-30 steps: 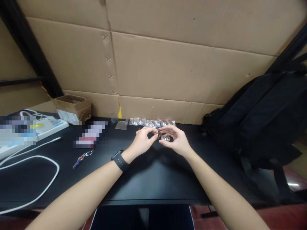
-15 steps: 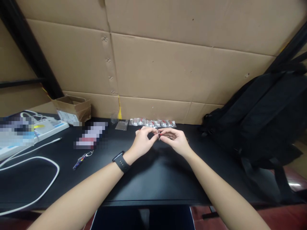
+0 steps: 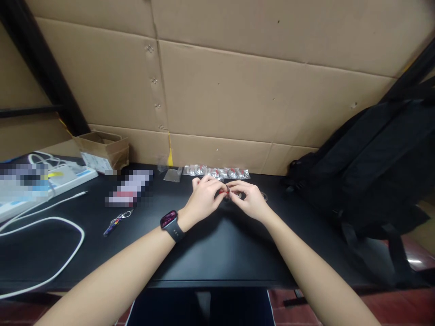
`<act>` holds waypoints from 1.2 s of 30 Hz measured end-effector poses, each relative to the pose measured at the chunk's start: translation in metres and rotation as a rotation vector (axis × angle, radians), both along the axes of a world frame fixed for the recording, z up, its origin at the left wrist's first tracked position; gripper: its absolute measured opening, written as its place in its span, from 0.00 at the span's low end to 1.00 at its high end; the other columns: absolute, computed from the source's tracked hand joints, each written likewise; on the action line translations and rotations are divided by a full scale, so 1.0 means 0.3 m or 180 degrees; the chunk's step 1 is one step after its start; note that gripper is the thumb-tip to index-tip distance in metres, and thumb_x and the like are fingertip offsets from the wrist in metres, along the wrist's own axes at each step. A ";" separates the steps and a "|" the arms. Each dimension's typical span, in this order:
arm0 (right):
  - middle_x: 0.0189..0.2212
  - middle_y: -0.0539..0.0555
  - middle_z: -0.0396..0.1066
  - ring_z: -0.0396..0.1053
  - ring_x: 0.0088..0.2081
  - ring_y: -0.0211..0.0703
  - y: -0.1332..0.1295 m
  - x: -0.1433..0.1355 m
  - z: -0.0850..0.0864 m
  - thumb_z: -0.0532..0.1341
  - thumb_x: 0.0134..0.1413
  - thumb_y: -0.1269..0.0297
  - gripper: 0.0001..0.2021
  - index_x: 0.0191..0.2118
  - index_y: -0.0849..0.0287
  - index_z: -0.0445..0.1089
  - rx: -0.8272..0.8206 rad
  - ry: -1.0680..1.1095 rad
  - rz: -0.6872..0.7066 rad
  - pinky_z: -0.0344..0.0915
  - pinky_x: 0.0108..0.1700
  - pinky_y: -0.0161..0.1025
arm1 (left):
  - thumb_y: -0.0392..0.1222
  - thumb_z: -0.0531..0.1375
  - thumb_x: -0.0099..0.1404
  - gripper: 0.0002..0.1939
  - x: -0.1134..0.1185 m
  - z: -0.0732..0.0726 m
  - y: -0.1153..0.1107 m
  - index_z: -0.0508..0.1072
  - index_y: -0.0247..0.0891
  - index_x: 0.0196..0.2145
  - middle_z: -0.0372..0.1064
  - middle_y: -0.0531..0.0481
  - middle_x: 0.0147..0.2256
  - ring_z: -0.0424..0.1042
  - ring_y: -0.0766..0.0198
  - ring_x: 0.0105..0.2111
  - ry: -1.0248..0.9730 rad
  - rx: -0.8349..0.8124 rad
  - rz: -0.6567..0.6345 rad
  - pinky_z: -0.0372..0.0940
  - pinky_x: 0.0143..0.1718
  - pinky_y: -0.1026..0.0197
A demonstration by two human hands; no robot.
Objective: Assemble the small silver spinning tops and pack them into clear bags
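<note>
My left hand (image 3: 204, 198), with a dark watch on its wrist, pinches one side of a small thin round piece with red on it (image 3: 228, 193). From the other side, the fingertips of my right hand (image 3: 252, 201) close on the same piece. Its exact kind is too small to make out. A small ring-shaped thing (image 3: 264, 196) lies on the table just past my right hand, partly hidden by it. Beyond both hands, several clear packets with round silvery and red contents (image 3: 215, 173) lie in a row by the cardboard wall.
A flat greyish packet (image 3: 173, 175) lies left of the row. On the left are an open cardboard box (image 3: 117, 151), a white power strip (image 3: 76, 178), a white cable (image 3: 81, 235), a blurred-out item (image 3: 131, 190) and a keychain (image 3: 115, 222). A black backpack (image 3: 377, 167) stands at the right.
The small round piece has turned between my fingers, and more of its red shows on the left-hand side. My left wrist has rolled so the watch face shows.
</note>
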State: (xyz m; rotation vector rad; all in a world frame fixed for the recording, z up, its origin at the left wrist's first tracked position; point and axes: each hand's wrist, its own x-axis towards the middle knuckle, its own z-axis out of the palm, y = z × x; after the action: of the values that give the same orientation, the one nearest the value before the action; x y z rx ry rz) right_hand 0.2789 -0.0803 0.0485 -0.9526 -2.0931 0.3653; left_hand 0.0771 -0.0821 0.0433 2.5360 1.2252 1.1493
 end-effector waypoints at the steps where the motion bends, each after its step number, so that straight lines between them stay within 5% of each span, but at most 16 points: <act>1: 0.46 0.55 0.77 0.76 0.46 0.49 0.000 0.001 0.000 0.62 0.59 0.69 0.08 0.35 0.54 0.79 0.0020 -0.0013 -0.0027 0.71 0.51 0.46 | 0.39 0.59 0.67 0.05 -0.001 0.005 -0.004 0.73 0.44 0.41 0.76 0.49 0.44 0.67 0.53 0.50 -0.0008 0.0014 -0.0009 0.50 0.50 0.50; 6: 0.45 0.56 0.76 0.75 0.46 0.49 0.000 0.002 0.001 0.63 0.56 0.70 0.06 0.34 0.55 0.78 0.0157 -0.0067 -0.0104 0.70 0.50 0.46 | 0.48 0.65 0.62 0.22 -0.008 0.016 -0.013 0.67 0.45 0.52 0.71 0.47 0.53 0.65 0.50 0.55 0.0137 0.0013 -0.0290 0.51 0.52 0.51; 16: 0.44 0.57 0.71 0.72 0.46 0.51 0.015 0.047 0.026 0.63 0.55 0.67 0.05 0.31 0.54 0.77 0.0360 -0.0196 -0.0389 0.70 0.49 0.50 | 0.45 0.62 0.63 0.16 0.001 -0.018 0.008 0.69 0.46 0.49 0.74 0.48 0.49 0.66 0.51 0.53 0.0313 -0.0268 -0.0179 0.51 0.51 0.50; 23: 0.46 0.57 0.70 0.71 0.48 0.50 0.011 0.020 -0.003 0.63 0.56 0.69 0.05 0.34 0.54 0.77 0.0434 -0.0437 -0.0102 0.68 0.52 0.47 | 0.42 0.60 0.64 0.14 -0.007 -0.044 0.016 0.73 0.46 0.49 0.67 0.47 0.58 0.61 0.49 0.58 0.0513 -0.0085 -0.0226 0.51 0.53 0.47; 30: 0.42 0.56 0.74 0.71 0.46 0.48 0.030 0.032 -0.020 0.62 0.59 0.67 0.05 0.38 0.54 0.76 0.0250 -0.0730 -0.0176 0.68 0.51 0.46 | 0.45 0.61 0.68 0.07 -0.021 -0.066 0.051 0.80 0.46 0.38 0.74 0.48 0.45 0.63 0.53 0.50 0.0566 -0.0148 -0.0124 0.51 0.48 0.50; 36: 0.47 0.58 0.74 0.71 0.49 0.51 0.083 0.087 -0.072 0.63 0.59 0.63 0.16 0.53 0.54 0.72 -0.0001 -0.1231 -0.0960 0.67 0.50 0.46 | 0.41 0.58 0.68 0.10 -0.037 -0.056 0.061 0.80 0.45 0.35 0.77 0.47 0.36 0.68 0.55 0.43 0.0624 -0.0259 -0.0084 0.49 0.48 0.50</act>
State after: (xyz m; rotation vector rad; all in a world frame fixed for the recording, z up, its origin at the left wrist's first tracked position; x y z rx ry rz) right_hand 0.3049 -0.0553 0.0269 -1.4055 -2.2374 0.0242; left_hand 0.0661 -0.0639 0.0263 2.6452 1.2471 0.8435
